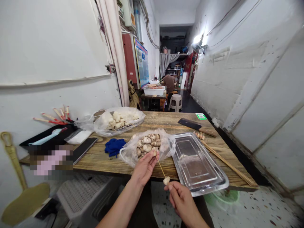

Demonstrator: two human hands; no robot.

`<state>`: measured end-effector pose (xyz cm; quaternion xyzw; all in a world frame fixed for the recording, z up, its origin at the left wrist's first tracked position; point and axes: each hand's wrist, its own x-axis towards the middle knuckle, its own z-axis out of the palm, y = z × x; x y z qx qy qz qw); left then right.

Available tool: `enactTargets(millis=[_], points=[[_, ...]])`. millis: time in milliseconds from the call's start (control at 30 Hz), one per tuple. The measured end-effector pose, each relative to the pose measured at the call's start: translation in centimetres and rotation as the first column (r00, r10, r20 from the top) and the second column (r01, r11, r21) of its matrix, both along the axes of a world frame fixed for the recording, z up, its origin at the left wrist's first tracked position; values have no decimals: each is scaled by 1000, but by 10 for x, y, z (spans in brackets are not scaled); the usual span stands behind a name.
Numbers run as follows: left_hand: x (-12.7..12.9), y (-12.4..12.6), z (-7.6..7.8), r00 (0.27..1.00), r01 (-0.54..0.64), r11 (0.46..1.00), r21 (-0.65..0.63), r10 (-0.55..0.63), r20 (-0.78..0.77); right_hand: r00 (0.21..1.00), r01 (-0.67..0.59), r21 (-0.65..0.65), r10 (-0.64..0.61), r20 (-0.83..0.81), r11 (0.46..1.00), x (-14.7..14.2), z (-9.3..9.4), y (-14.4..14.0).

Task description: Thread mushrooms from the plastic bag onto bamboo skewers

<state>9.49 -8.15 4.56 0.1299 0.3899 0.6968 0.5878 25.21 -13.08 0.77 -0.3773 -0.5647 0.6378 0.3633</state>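
My left hand [145,167] is closed, its fingertips pinching a small pale mushroom [155,153] at the upper end of a thin wooden skewer [161,167]. Below and to the right, my right hand [181,198] is closed at the skewer's lower end, fingers against another whitish mushroom [166,180]. Just beyond my left hand, an open clear plastic bag [129,152] holds many brown-and-white mushrooms [147,148]. A shiny metal tray [190,158] lies right of the bag, overhanging the table's near edge.
A cleaver [190,123] and bare skewers [228,163] lie right. Small brownish pieces [199,135] sit by the tray. Leftward are a blue cloth [115,147], a phone [84,149], a black box [49,137] and a bag of white chunks [120,119]. A person [169,83] sits behind.
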Motion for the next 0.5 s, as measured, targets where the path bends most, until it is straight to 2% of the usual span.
enactTargets(millis=[200, 500], points=[[-5, 0, -3, 992, 15, 1000, 10, -13, -128, 1000, -24, -1, 24, 3, 1000, 2, 0, 0], [-15, -2, 3, 961, 172, 982, -74, -184, -205, 998, -27, 63, 24, 53, 998, 9, -2, 5]])
